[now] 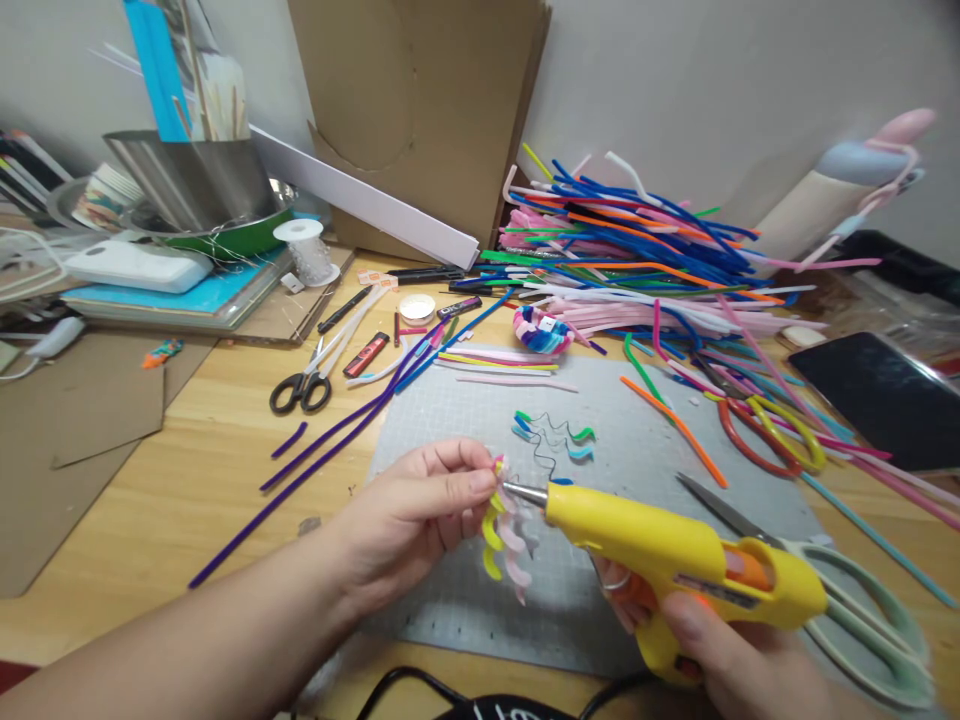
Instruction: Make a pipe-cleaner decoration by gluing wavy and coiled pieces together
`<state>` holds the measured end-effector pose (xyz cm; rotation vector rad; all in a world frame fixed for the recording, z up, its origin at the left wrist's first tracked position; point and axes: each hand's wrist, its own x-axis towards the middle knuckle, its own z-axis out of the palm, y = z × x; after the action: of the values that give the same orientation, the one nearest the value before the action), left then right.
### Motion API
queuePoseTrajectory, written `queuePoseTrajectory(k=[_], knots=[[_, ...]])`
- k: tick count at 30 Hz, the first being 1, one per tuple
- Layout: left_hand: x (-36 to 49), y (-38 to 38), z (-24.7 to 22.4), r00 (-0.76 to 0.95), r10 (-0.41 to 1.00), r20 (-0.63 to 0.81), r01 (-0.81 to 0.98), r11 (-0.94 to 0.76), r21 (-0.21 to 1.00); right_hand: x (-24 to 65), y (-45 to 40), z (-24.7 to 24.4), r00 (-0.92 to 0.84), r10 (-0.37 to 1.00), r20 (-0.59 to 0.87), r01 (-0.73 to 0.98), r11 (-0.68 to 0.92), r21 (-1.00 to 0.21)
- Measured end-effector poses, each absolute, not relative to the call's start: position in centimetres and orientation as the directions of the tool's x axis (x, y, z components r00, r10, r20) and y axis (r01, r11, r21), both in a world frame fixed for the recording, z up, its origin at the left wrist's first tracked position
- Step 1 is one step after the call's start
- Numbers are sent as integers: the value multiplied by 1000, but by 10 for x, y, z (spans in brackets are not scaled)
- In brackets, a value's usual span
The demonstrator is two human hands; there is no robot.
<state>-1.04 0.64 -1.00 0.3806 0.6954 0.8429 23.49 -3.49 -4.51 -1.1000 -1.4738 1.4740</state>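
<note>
Between thumb and fingers, my left hand (431,500) pinches the top of some curled pipe cleaners (491,545), yellow, pink and white, whose spirals hang down. My right hand (720,640) grips a yellow hot glue gun (645,530) by its handle. The gun's metal nozzle points left and meets or nearly meets the pinched top; the exact contact is too small to tell. Beyond the hands, more curled pipe cleaners (583,434) in green and blue, with thin dark wavy strands, lie on the grey cutting mat (450,610).
Green-handled scissors (862,600) lie right, beneath the glue gun. Red-and-yellow-handled scissors (772,435) and a dark phone (885,390) lie farther right. A pipe cleaner heap (637,240) sits at the back. Black scissors (300,390) and purple pipe cleaners (300,470) lie left. A black cable (409,675) runs along the front.
</note>
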Motion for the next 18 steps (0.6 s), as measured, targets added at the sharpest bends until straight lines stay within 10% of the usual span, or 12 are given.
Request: queuePoseTrajectory(k=[10, 18], knots=[[-11, 6, -11, 454, 797, -398, -594, 604, 532, 228, -9, -9, -405, 908, -111, -400, -285, -871], [-12, 9, -1, 357, 833, -423, -609, 551, 571, 261, -4, -6, -63, 952, -299, -342, -302, -890]])
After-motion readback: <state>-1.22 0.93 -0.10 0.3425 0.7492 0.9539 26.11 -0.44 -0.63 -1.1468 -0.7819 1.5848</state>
